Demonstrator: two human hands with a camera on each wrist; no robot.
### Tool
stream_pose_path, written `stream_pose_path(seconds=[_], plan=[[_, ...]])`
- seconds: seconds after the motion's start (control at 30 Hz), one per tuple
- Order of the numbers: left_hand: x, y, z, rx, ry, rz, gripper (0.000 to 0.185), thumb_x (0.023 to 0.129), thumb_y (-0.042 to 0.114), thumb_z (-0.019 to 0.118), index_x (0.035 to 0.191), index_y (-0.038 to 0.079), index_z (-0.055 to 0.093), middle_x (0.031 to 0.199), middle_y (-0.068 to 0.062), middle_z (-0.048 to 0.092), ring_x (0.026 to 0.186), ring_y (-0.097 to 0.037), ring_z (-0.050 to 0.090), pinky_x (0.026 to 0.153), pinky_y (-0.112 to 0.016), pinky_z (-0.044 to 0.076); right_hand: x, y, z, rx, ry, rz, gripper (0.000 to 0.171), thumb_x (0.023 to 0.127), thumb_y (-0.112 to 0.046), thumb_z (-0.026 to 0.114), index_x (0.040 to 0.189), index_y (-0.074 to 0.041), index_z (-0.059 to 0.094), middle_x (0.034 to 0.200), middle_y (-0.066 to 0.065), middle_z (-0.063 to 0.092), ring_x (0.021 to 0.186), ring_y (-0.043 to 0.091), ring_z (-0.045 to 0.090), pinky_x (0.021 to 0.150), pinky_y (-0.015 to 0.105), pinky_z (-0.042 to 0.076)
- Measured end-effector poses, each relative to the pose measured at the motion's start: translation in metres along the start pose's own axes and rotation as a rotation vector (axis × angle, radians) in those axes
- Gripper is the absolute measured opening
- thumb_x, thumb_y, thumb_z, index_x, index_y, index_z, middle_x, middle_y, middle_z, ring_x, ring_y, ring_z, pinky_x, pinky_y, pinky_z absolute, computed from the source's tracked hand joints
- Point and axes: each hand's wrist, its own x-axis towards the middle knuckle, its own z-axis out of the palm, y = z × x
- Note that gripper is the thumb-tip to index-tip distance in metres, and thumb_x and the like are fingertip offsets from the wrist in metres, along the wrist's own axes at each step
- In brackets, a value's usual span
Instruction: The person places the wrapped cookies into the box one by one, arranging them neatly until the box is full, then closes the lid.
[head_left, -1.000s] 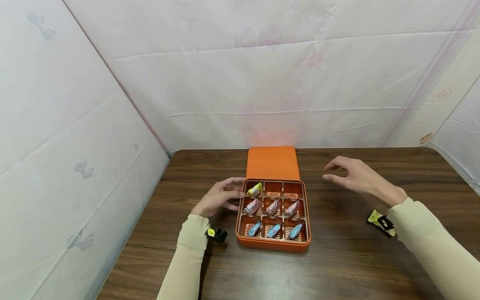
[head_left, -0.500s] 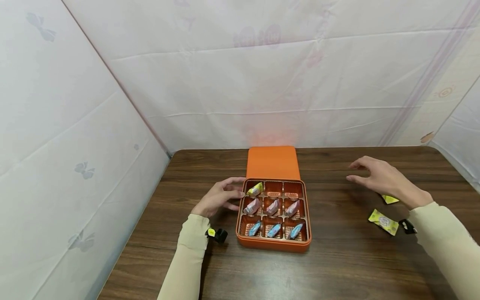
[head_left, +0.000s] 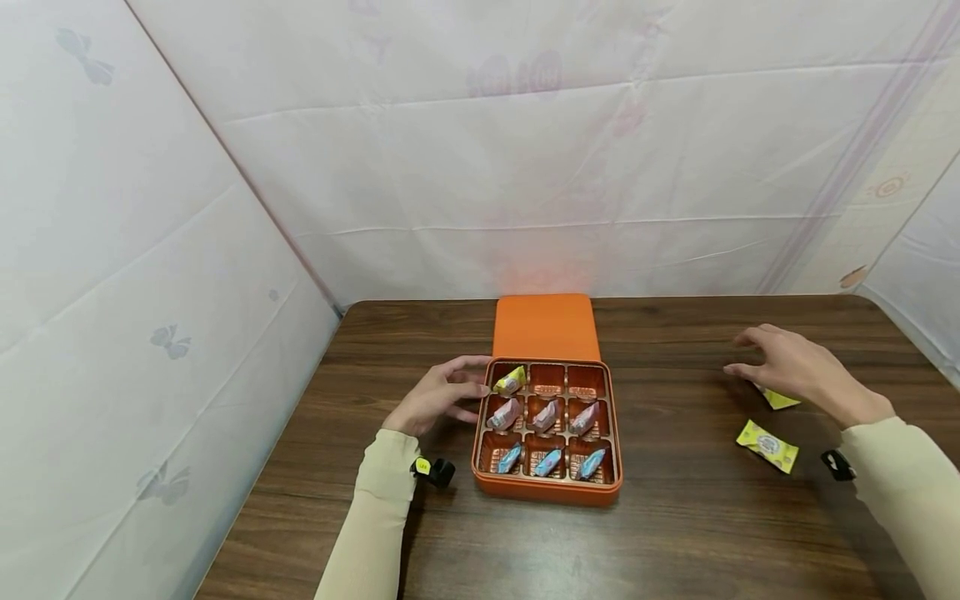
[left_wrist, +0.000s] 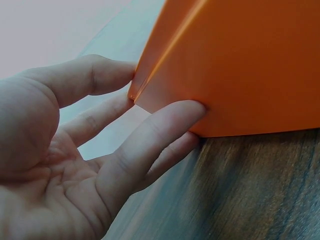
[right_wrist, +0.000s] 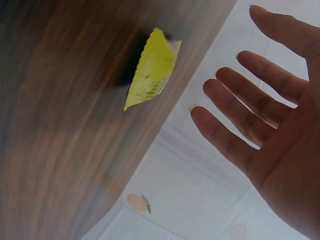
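An orange box (head_left: 546,492) with a divided copper-coloured tray stands mid-table. My left hand (head_left: 435,396) rests its fingertips against the box's left side and back corner; the left wrist view has the fingers fairly straight on the orange wall (left_wrist: 260,75). In the tray, a yellow wrapped candy (head_left: 510,380) sits at back left, three pink candies (head_left: 545,414) fill the middle row, and three blue ones (head_left: 547,461) lie in front. To the right, my right hand (head_left: 802,367) hovers with loose fingers over a yellow candy (right_wrist: 154,70), partly hidden by it in the head view, holding nothing.
Nearer than the right hand lies another yellow candy (head_left: 767,446). The orange lid (head_left: 546,327) is behind the box. White patterned cloth (head_left: 525,167) hangs along the table's back and left sides. The table (head_left: 675,517) is dark wood.
My right hand has moved rightward, away from the box, and comes to hover by the far yellow candy. Both yellow candies on the table show now. The left hand stays at the box.
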Motion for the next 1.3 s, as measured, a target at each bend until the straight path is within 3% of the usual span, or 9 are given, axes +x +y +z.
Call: stream_pose_path(seconds=[0.3,0.7,1.0,1.3], plan=[[0.001,0.0,0.0,0.005,0.004,0.003,0.052,0.105,0.002,0.066,0.155,0.009,0.055,0.139,-0.024,0.061,0.111,-0.029,0.071,0.079,-0.048,0.066,-0.006,0.011,0.0,-0.027,-0.047,0.028,0.061,0.097,-0.035,0.079,0.129,0.014,0.062,0.13,0.039,0.058,0.114,0.06,0.059,0.081,0.071,0.053],[0.001,0.001,-0.001,0.005,0.006,-0.002,0.052,0.105,0.002,0.066,0.155,0.009,0.055,0.139,-0.024,0.061,0.111,-0.03,0.071,0.079,-0.047,0.066,-0.01,0.02,0.002,-0.039,-0.08,0.034,0.045,0.096,-0.022,0.078,0.124,0.012,0.065,0.124,0.037,0.063,0.106,0.057,0.064,0.074,0.066,0.055],[0.002,0.0,-0.001,0.007,0.008,-0.005,0.052,0.105,0.002,0.066,0.155,0.01,0.055,0.14,-0.024,0.06,0.111,-0.029,0.07,0.08,-0.048,0.066,-0.012,0.024,0.007,-0.023,-0.059,0.012,0.042,0.09,-0.02,0.084,0.114,0.011,0.067,0.106,0.028,0.069,0.092,0.044,0.068,0.071,0.062,0.055],[0.001,0.0,-0.002,0.001,0.002,-0.002,0.051,0.105,0.002,0.065,0.155,0.01,0.055,0.14,-0.024,0.059,0.11,-0.028,0.071,0.079,-0.048,0.066,-0.01,0.026,0.011,-0.027,-0.007,-0.066,0.036,0.086,-0.007,0.085,0.108,0.014,0.067,0.103,0.03,0.068,0.094,0.051,0.066,0.078,0.065,0.055]])
